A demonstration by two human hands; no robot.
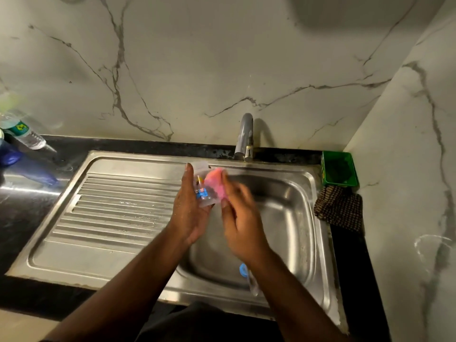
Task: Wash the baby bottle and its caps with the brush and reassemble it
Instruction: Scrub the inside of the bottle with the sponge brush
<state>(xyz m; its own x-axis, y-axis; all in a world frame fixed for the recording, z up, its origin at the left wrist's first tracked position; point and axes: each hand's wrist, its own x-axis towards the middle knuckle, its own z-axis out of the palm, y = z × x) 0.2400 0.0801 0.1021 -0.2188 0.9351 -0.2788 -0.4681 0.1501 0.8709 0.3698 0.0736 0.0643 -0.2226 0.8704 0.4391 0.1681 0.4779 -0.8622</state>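
- The bottle [202,191], clear with small blue and yellow prints, is held over the sink [291,193], at about 12 o'clock above the basin's near-left part and just below the tap [244,137].
- The left hand [190,208] grips the bottle from the 9 o'clock side; its thumb points up along the wall and the fingers curl under the bottle's lower end.
- A pink sponge [214,185] presses against the bottle at its 3 o'clock side.
- The right hand [240,218] holds that sponge; it is motion-blurred, its fingers bent round the pink mass, so the exact grip cannot be told.
- Inside the basin, at 6 o'clock from the hands, lies a blue cap [243,269], partly hidden by the right forearm; a clear part [253,285] lies just beyond it, touching or nearly so, I cannot tell which.
- The ribbed drainboard [118,206] lies at 9 o'clock from the basin.
- At 3 o'clock from the sink, on the dark tabletop [29,218], stands a green tub [340,171]; its inside looks dark and what it holds cannot be made out.
- A checked cloth [339,208] lies just at 6 o'clock of the tub, touching the sink's rim.
- At far 9 o'clock, blurred, a clear plastic bottle with a green label [23,133] and a blue object [14,156].
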